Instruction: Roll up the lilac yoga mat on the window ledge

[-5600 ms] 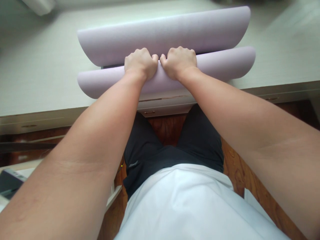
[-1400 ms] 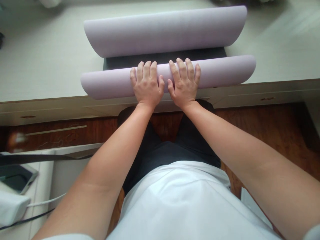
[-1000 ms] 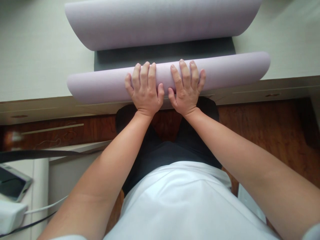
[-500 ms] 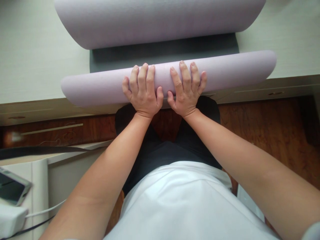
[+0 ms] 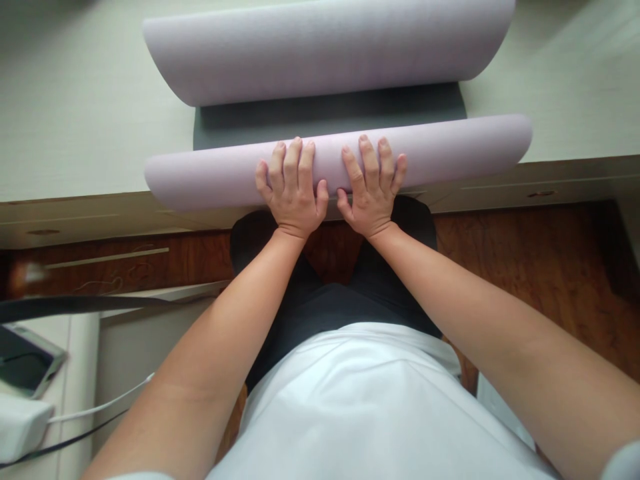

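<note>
A pale purple sheet with a dark grey underside or inner face [image 5: 330, 110] lies on the desk, curled into a large roll at the back [image 5: 330, 53] and a narrower curl at the front [image 5: 450, 150]. My left hand [image 5: 295, 190] rests palm down on the front curl, fingers spread over its top. Beside it, my right hand [image 5: 371, 187] presses on the same curl with its fingers apart. The two thumbs point toward each other with a small gap between them.
The pale desk [image 5: 75, 133] has drawer fronts below its near edge. At the lower left, a phone [image 5: 27, 360], a white plug or adapter [image 5: 23, 427] and cables lie on a light surface. Brown wooden floor [image 5: 525, 267] shows below the desk.
The whole back roll has come further into view and appears slightly smaller. Both hands remain on the front curl, which sits a little lower on its right side.
</note>
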A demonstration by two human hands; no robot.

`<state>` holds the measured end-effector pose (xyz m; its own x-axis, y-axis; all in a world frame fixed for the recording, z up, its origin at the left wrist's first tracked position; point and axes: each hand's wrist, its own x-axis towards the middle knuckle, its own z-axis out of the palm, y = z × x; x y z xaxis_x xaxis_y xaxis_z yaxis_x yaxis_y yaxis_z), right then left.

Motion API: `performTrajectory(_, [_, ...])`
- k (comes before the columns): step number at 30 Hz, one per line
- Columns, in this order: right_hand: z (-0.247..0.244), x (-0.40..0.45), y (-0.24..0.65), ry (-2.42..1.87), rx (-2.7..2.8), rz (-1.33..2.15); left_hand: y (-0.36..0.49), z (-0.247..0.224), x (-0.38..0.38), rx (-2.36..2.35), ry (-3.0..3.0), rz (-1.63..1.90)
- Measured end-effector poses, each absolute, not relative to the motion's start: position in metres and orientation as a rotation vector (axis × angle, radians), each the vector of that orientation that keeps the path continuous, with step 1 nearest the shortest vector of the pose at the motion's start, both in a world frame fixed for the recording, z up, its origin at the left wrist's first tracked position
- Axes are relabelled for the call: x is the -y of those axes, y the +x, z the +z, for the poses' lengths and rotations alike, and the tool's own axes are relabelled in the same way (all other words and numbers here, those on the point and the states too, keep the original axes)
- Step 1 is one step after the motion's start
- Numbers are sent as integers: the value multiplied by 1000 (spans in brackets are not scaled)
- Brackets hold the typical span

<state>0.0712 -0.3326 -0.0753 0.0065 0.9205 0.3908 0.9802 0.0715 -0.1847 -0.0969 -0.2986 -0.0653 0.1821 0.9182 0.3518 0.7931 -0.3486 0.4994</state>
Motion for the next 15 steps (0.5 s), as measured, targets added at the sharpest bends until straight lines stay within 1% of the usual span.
performTrajectory(8, [-83,341,72,-1894,1952,-180,-96,-60,315,-1687,2186,858])
performTrajectory(15, [-91,343,74,-1900,1941,-177,-99,-70,317,-1738,2246,834])
